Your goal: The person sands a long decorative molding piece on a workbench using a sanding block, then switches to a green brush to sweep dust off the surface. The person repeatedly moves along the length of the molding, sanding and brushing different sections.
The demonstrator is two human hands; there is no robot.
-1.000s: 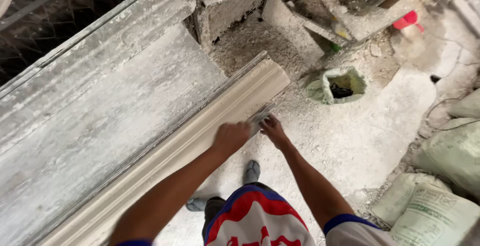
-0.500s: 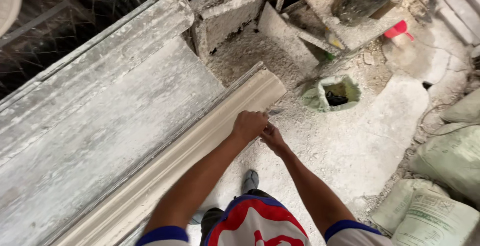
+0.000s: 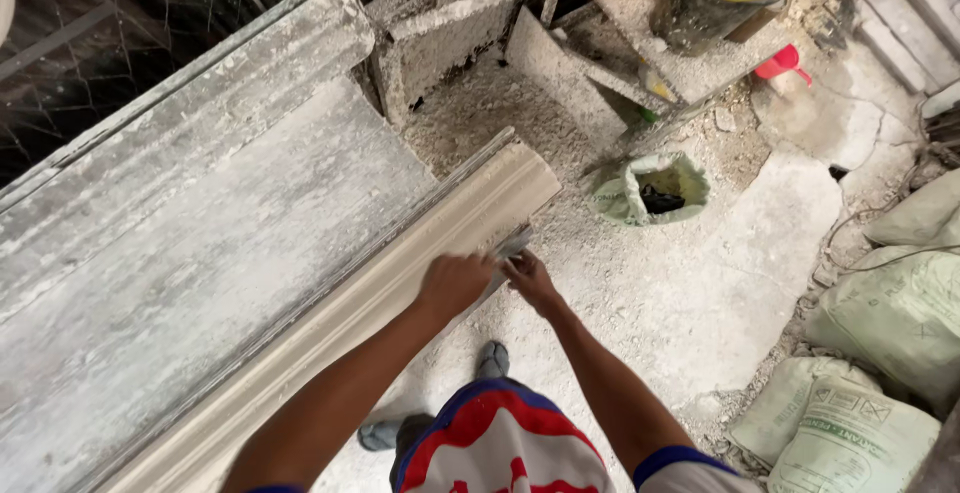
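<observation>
The dusty workbench is stretching across the left, and the long pale plaster moulding is lying along its near edge. Over the last second both hands have been sliding along the moulding toward its far end, so the scraping seems to be nearing the tip. The left hand is curled shut on top; the right hand is pinching a small metal blade against the edge.
</observation>
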